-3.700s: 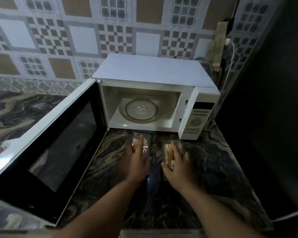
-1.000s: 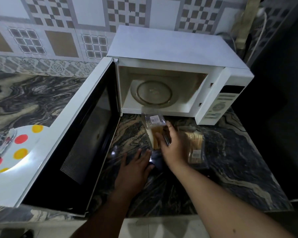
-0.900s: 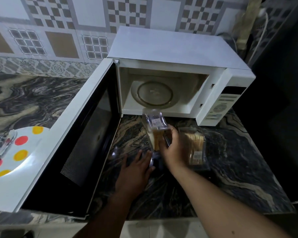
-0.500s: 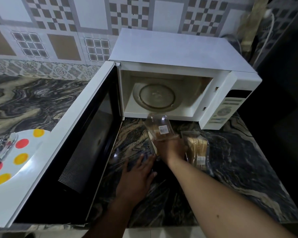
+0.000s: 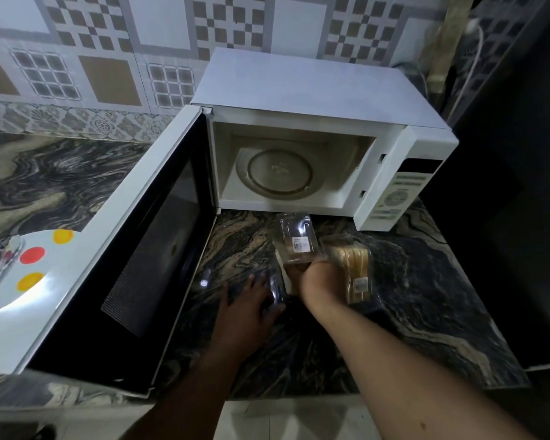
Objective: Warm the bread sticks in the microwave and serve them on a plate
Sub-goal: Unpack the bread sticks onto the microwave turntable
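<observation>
On the bench before the open microwave (image 5: 315, 147), my right hand (image 5: 305, 268) grips the clear bread stick package (image 5: 296, 238), which since a second ago has tipped further toward the cavity. My left hand (image 5: 251, 300) stays flat, fingers spread, on the bench (possibly steadying clear wrapping; I cannot tell). A second package (image 5: 354, 268) lies just beside the first. The spotted plate (image 5: 23, 274) waits at the bench's left edge. Judgement: loading is imminent; warming has not begun.
</observation>
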